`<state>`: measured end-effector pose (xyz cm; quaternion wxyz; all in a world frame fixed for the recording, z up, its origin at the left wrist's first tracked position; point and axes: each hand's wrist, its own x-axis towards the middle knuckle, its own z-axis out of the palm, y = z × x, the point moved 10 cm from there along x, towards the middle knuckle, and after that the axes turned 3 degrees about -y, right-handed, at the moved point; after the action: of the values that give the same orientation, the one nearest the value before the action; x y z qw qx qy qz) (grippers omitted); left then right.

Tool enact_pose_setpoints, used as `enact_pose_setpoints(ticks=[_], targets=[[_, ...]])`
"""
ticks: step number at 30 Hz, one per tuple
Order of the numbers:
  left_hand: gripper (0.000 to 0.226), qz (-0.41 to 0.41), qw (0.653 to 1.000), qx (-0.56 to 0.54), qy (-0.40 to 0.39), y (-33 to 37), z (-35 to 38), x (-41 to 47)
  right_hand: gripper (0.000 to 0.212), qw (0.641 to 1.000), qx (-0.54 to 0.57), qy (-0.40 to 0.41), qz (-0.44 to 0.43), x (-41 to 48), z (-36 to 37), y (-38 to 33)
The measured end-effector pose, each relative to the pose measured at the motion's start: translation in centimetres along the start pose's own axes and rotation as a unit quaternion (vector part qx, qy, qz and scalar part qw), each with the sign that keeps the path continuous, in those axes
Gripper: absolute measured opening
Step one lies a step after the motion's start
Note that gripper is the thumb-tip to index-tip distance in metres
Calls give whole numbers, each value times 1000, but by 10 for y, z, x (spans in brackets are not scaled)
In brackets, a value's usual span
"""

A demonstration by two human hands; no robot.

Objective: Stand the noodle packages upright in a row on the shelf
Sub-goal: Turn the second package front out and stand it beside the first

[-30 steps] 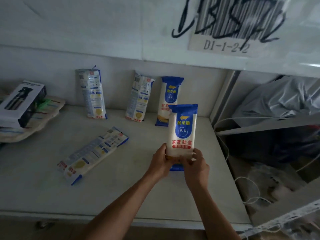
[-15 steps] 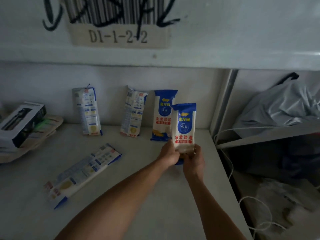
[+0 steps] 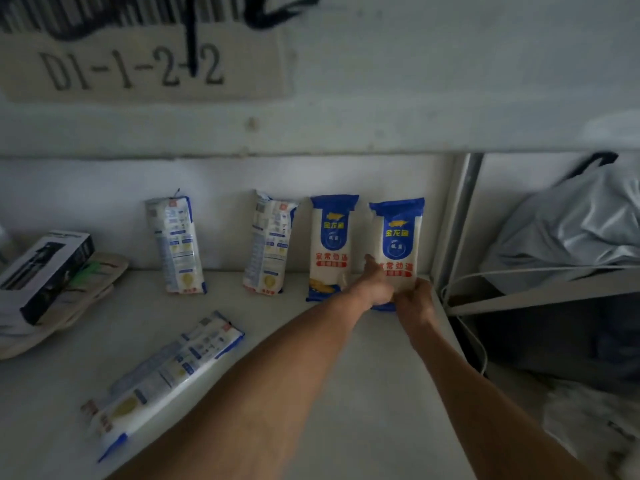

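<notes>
A blue-and-white noodle package point(image 3: 397, 237) stands upright against the back wall at the right end of the white shelf point(image 3: 374, 375). My left hand point(image 3: 375, 284) and my right hand point(image 3: 414, 301) both grip its lower end. To its left stand three more packages: one facing front point(image 3: 330, 244) and two turned back-side out point(image 3: 268, 247) point(image 3: 176, 244). A further package point(image 3: 162, 379) lies flat near the shelf's front left.
A black-and-white box point(image 3: 45, 271) rests on flat beige items at the far left. A metal upright point(image 3: 453, 220) bounds the shelf on the right, with white cables point(image 3: 464, 334) and a grey plastic bag point(image 3: 568, 226) beyond it. A labelled shelf edge hangs overhead.
Both hands carried the held package from the shelf's front to the back wall, next to the front-facing package. The camera leaned in closer.
</notes>
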<state>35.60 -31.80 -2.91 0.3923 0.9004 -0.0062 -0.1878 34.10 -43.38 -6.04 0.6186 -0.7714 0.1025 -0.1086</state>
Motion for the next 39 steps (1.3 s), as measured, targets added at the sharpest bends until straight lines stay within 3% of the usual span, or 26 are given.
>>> enact_pose_setpoints(ticks=[5, 9, 12, 18, 26, 31, 34, 37, 39], targets=[[77, -11, 999, 38, -17, -12, 13, 10, 42, 991, -90, -53, -80, 0, 17, -19], [69, 11, 997, 66, -30, -14, 14, -21, 27, 988, -147, -49, -27, -20, 15, -15], [61, 8, 994, 92, -59, -21, 19, -31, 44, 962, -261, -75, -9, -29, 15, -5], [63, 20, 993, 93, -66, -39, 11, -78, 56, 943, -298, -146, 24, -79, 34, -16], [69, -1, 993, 115, -10, -144, -52, -165, 60, 932, -290, -211, 57, -187, 95, -40], [81, -85, 956, 263, 98, -248, -129, -209, 58, 928, -271, -246, 71, -246, 157, -49], [72, -125, 935, 297, 148, -304, -158, -234, 55, 930, -255, -259, 45, -276, 197, -58], [63, -102, 929, 300, 189, -335, -167, -246, 53, 928, -255, -270, 22, -297, 232, -63], [69, -112, 937, 265, 196, -350, -165, -249, 53, 924, -266, -275, 12, -305, 248, -66]])
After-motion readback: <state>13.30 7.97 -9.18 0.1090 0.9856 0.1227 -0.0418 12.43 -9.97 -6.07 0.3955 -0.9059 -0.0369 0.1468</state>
